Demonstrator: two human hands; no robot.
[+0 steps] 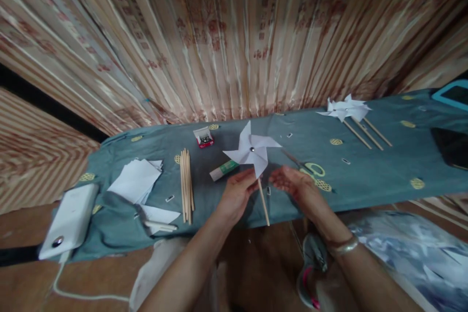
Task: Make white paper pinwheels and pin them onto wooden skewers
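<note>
A white paper pinwheel [256, 148] on a thin wooden stick stands out over the middle of the table, a metal pin at its centre. My left hand [236, 192] is closed around the stick just below the paper blades; its fingertips are partly hidden. To the right of the stick, my right hand [294, 185] holds nothing, its fingers slightly curled and apart from the pinwheel. Scissors [312, 170] with pale green handles lie just behind the right hand. A green and white glue stick [224, 170] rests behind the left hand.
A cloth-covered table [380, 175] carries a bundle of wooden sticks [186, 185], white paper squares [135, 179], a small red box of pins [204, 139] and several pinwheels [349, 108]. A white power bank [69, 219] sits at left; a dark phone [449, 146] at right.
</note>
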